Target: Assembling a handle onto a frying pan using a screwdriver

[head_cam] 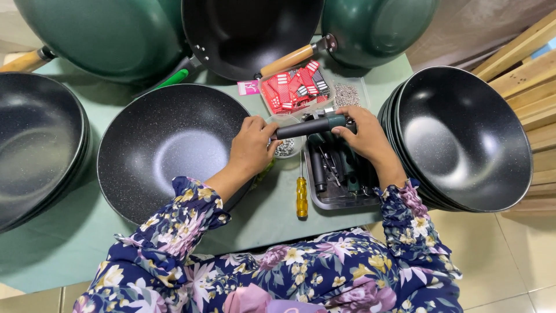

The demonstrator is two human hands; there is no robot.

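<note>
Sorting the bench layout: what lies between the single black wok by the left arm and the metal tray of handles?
In the head view, a yellow-handled screwdriver lies on the green table between the wok and tray.

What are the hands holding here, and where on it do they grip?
Both hold one black pan handle level above the metal tray: the left hand at its black end, the right hand at its green end.

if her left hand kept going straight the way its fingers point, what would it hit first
The left hand points right along the black pan handle with a green end that it holds. Carried on, it would probably first meet the right hand on the other end.
</note>
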